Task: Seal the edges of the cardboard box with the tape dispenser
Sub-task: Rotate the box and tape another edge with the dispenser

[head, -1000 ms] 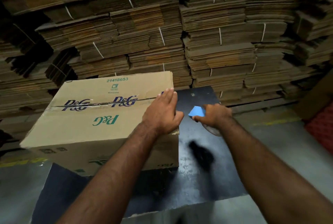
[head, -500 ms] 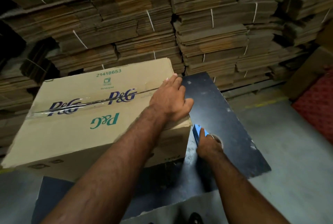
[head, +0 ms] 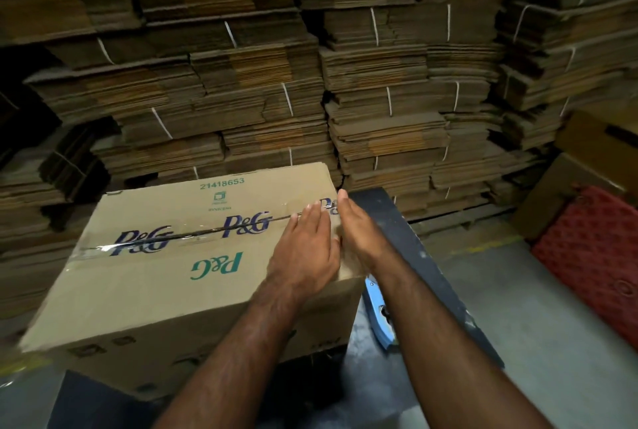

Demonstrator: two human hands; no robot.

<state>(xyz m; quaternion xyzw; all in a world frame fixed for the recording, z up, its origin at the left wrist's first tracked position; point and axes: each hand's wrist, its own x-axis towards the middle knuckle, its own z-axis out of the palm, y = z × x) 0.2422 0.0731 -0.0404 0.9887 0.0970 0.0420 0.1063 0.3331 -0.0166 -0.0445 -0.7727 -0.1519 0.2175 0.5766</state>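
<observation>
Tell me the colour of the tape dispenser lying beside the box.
Light blue; the tape dispenser shows in the head view.

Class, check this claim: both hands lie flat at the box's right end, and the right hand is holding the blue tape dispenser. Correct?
Not quite. The head view shows the right hand empty and flat beside the left hand on the box; the blue tape dispenser lies on the dark table.

L grip (head: pixel 303 249), R grip (head: pixel 359 231): flat, extended
</observation>
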